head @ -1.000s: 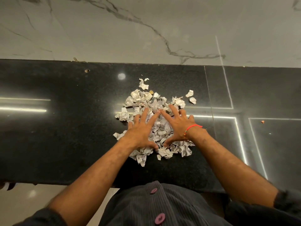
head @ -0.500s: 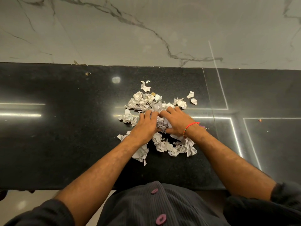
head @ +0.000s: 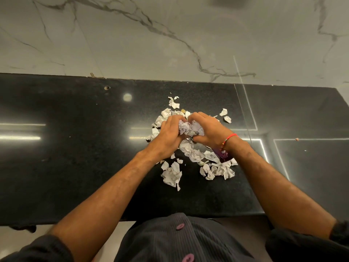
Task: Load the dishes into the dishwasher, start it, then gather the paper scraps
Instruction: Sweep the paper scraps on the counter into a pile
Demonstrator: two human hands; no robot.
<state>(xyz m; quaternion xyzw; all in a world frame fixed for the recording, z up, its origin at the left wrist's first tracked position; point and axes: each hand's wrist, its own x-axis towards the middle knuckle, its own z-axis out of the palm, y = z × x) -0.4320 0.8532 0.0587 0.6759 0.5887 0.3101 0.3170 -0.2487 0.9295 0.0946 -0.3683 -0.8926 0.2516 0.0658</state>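
Now left hand (head: pixel 170 135) and right hand (head: pixel 206 131) both curled round wad of paper scraps (head: pixel 189 128) above black countertop (head: pixel 75 148). Better squeeze firm, then sweep loose scraps (head: pixel 172 174) near front edge inward.

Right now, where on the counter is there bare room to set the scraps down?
Bare black counter lies left of the left hand, and more beyond the seam right of the right hand. Crowded: the paper scraps around and under both hands.
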